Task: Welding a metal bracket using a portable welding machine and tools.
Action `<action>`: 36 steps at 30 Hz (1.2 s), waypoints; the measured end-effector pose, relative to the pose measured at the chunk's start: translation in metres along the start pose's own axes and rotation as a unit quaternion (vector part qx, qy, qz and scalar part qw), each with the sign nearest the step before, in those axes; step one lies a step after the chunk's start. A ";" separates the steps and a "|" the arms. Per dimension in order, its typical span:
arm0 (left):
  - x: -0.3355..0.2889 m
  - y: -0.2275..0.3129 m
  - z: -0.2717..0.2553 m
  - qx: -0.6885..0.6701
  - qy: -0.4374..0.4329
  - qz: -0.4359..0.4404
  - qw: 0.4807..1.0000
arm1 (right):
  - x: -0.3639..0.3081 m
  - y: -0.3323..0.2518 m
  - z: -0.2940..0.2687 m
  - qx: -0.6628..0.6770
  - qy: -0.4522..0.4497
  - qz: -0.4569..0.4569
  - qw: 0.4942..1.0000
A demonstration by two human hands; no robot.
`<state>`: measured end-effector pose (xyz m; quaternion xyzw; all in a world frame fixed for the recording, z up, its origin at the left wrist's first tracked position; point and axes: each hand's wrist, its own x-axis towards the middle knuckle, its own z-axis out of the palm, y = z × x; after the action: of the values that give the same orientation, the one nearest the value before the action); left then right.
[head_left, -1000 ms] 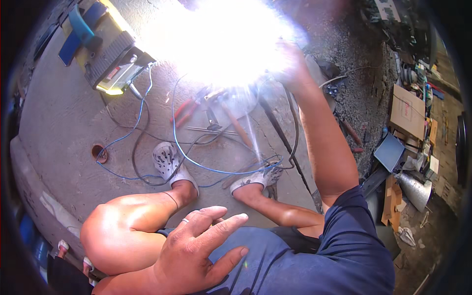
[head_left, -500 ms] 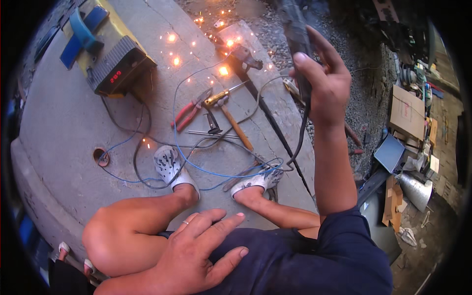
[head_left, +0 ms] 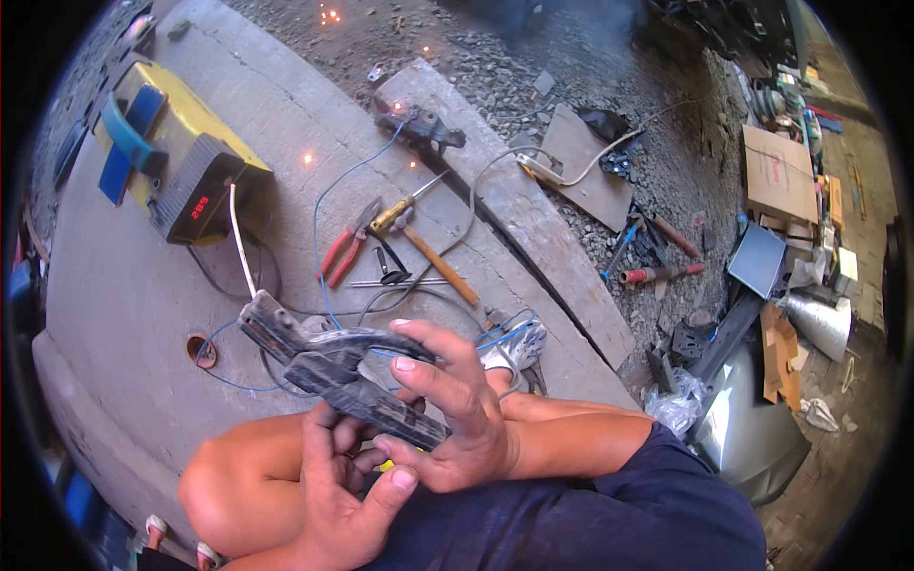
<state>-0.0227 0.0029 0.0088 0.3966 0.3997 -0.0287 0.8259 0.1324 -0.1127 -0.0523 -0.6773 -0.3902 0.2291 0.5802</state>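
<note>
Welding electrode holder [head_left: 333, 366], a worn grey clamp with long handles, is lying across both hands above the person's bare knee, near the lower middle of the head view and over the near edge of the concrete slab [head_left: 124, 314]. The right hand [head_left: 457, 409] is wrapping its fingers over the rear of the clamp, closed on it, while the left hand [head_left: 343, 476] is cupping it from below, fingers pressed to the underside and thumb raised beside it. I cannot tell whether a rod is sitting in the clamp's mouth. A white cable [head_left: 238, 238] is running from near its nose toward the yellow welding machine [head_left: 181, 171] at the slab's far left corner, and the machine's red display is glowing, so the holder is probably live: bare fingers straying onto metal, or the nose touching skin, could be giving a shock or burn. Sparks [head_left: 328, 14] are glowing on the gravel beyond the slab's far edge and could be landing on bare legs. Red pliers [head_left: 347, 243], a hammer [head_left: 433, 257] and blue wires [head_left: 324, 228] are lying mid-slab, where the loose cable could be snagging on them.
</note>
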 end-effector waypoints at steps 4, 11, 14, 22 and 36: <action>0.009 -0.006 0.004 0.013 0.018 0.005 1.000 | -0.012 0.001 0.001 0.000 -0.012 -0.023 1.000; 0.012 -0.013 0.004 -0.133 0.031 -0.033 0.990 | -0.003 0.014 -0.030 0.193 -0.095 -0.016 0.976; 0.013 -0.009 0.000 -0.093 0.044 -0.039 0.994 | 0.009 0.034 -0.063 0.100 -0.126 0.107 0.981; 0.017 -0.018 -0.001 -0.057 0.022 -0.002 0.998 | 0.040 0.089 -0.096 -0.055 -0.012 0.196 0.979; 0.020 0.001 0.009 -0.041 0.058 -0.065 0.995 | 0.015 0.248 -0.104 -0.392 -0.151 0.294 0.859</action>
<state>-0.0033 0.0031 -0.0010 0.3370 0.4727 -0.0428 0.8131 0.2859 -0.1691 -0.2661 -0.8890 -0.3134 0.3165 0.1064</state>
